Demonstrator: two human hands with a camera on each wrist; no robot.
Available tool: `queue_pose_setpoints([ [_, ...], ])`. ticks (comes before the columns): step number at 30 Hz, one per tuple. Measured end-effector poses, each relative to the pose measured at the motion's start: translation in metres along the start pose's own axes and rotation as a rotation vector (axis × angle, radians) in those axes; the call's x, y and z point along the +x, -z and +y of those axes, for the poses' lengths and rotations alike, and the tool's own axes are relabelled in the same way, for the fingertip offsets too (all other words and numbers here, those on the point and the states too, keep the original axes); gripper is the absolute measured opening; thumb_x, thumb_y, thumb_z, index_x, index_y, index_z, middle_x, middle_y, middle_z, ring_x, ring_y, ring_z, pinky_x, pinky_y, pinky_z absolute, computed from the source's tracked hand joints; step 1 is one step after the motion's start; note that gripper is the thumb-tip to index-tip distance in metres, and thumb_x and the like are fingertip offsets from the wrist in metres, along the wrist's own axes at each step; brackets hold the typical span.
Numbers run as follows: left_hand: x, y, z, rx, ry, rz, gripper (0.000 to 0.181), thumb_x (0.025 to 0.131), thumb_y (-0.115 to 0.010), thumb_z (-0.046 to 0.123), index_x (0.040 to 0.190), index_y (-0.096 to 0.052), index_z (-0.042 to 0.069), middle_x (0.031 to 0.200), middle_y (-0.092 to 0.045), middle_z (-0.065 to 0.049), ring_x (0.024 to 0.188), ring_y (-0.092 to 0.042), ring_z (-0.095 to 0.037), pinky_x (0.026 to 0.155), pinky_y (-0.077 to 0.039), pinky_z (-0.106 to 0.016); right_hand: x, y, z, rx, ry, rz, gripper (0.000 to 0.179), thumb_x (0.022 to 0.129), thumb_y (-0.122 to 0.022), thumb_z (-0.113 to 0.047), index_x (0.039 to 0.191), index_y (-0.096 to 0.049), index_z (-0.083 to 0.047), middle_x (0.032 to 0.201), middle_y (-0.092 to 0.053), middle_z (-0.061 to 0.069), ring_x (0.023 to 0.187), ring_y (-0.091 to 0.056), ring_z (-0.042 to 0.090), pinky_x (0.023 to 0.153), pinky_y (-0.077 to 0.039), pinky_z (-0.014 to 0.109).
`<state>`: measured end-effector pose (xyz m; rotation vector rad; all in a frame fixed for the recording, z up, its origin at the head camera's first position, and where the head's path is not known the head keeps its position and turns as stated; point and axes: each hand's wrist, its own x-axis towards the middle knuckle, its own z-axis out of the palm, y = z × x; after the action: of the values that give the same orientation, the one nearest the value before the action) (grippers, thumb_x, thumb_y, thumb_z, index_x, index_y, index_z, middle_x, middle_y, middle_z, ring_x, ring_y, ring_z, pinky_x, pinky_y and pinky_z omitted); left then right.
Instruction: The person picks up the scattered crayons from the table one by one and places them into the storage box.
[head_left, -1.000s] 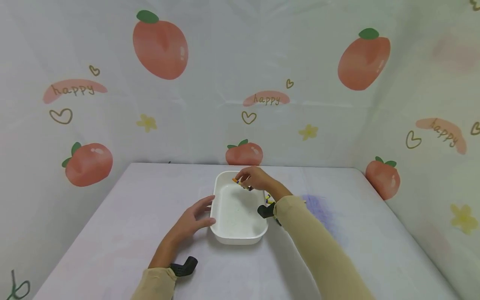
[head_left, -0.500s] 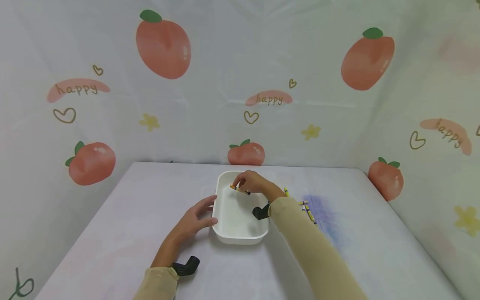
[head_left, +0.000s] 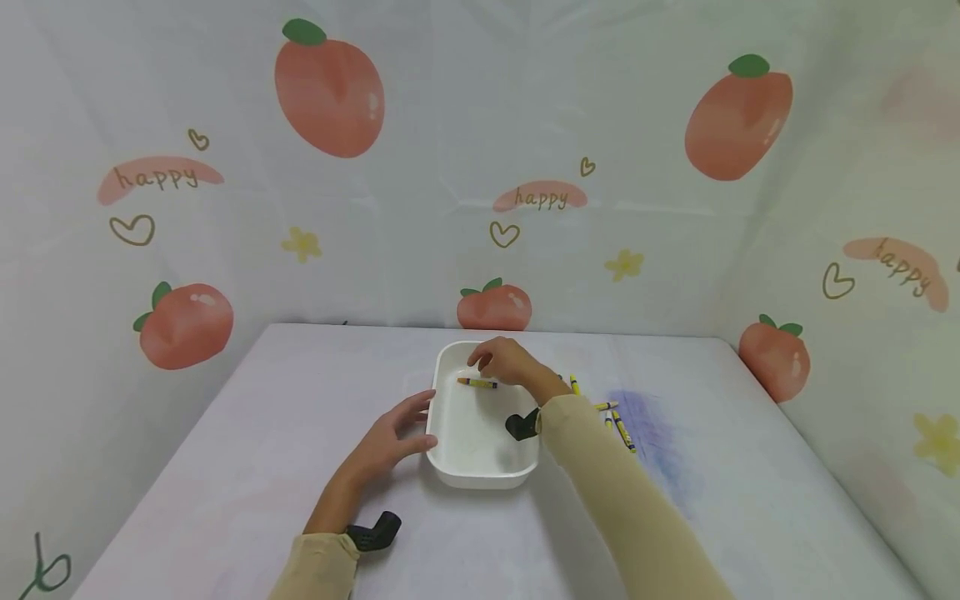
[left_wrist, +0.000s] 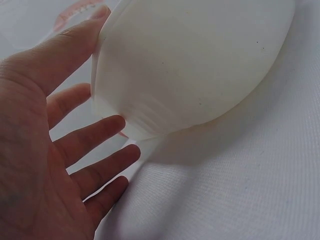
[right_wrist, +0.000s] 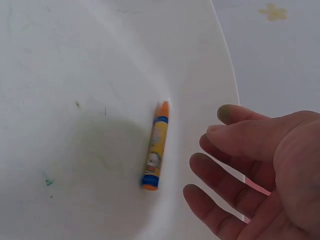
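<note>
An orange crayon [head_left: 477, 383] with a yellow and blue wrapper lies in the far part of a white tray [head_left: 482, 450]. In the right wrist view the crayon [right_wrist: 156, 150] is near the tray's curved wall, apart from the fingers. My right hand [head_left: 508, 362] hovers over the tray's far end with loosely bent fingers and nothing between them; one fingertip [right_wrist: 225, 115] carries a greenish smudge. At the tray's left side is my left hand [head_left: 384, 437], its thumb at the rim. The left wrist view shows its fingers [left_wrist: 90, 137] spread along the tray's outer wall.
Several yellow-wrapped crayons [head_left: 622, 432] lie on the white cloth right of the tray, partly behind the right forearm. A blue-purple stain [head_left: 645, 425] marks the cloth beside them. A white printed curtain [head_left: 420, 167] hangs behind the table.
The orange crayon was held in my right hand over the tray; the fingers have let it go and risen slightly, and it lies in the tray. My left hand stays at the tray's side.
</note>
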<state>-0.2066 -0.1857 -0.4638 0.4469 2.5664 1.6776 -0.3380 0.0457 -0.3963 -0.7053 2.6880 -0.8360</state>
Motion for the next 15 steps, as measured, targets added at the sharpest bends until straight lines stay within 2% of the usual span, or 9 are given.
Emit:
queue_pose_setpoints([
  [4, 0.0, 0.001, 0.0, 0.002, 0.001, 0.001, 0.07, 0.085, -0.076, 0.022, 0.147, -0.044, 0.02, 0.142, -0.051, -0.011, 0.125, -0.051, -0.031, 0.101, -0.038, -0.058, -0.002, 0.005, 0.001, 0.044, -0.007, 0.009, 0.027, 0.085, -0.067, 0.002, 0.11, -0.072, -0.008, 0.095, -0.067, 0.002, 0.094, -0.06, 0.019, 0.079, -0.052, 0.03],
  [8, 0.0, 0.001, 0.001, 0.0, 0.031, 0.005, 0.071, 0.084, -0.077, 0.024, 0.147, -0.044, 0.023, 0.142, -0.05, -0.009, 0.126, -0.05, -0.03, 0.102, -0.037, -0.058, -0.006, 0.011, 0.004, 0.095, 0.006, 0.027, 0.026, 0.086, -0.067, 0.0, 0.111, -0.072, -0.007, 0.096, -0.068, 0.002, 0.094, -0.062, 0.018, 0.077, -0.053, 0.03],
  [15, -0.001, 0.001, 0.003, 0.001, 0.03, 0.006, 0.072, 0.084, -0.077, 0.026, 0.147, -0.043, 0.022, 0.143, -0.05, -0.009, 0.126, -0.05, -0.03, 0.101, -0.037, -0.06, -0.023, 0.023, 0.007, 0.275, 0.032, 0.035, 0.027, 0.09, -0.064, 0.0, 0.117, -0.066, 0.001, 0.094, -0.066, 0.008, 0.085, -0.063, 0.022, 0.079, -0.055, 0.045],
])
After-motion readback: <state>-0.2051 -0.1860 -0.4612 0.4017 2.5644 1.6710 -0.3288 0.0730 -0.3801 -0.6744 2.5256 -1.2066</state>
